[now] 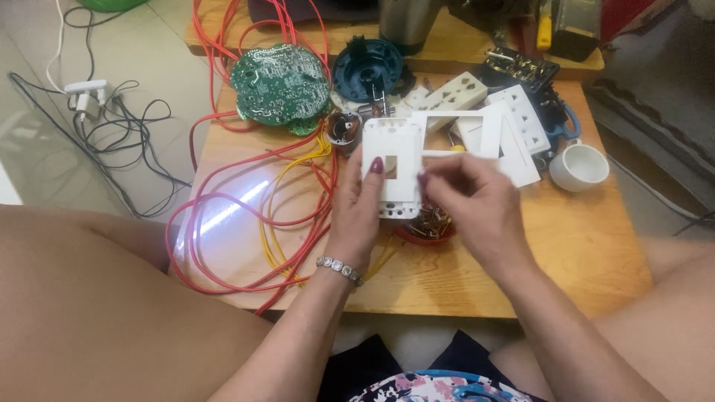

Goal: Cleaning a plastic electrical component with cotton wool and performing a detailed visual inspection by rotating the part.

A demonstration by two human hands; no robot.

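Left hand [359, 212] grips white rectangular plastic switch faceplate [392, 165] upright above the wooden table [581, 246], thumb beside its square opening | right hand [469, 201] fingers curled, pinching faceplate's right edge | red and yellow wires [246, 223] left | round green circuit board [281, 85] far left | white cup [579, 167] right

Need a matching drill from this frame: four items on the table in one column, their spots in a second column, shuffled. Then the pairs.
Things:
1. white faceplate
2. green circuit board
3. white cup
4. red wires

Places:
A. right side of the table, past the white frames
B. held up in both hands
C. looped over the table's left half
D. far left of the table, beside the dark blue round part

Pairs: 1-B, 2-D, 3-A, 4-C
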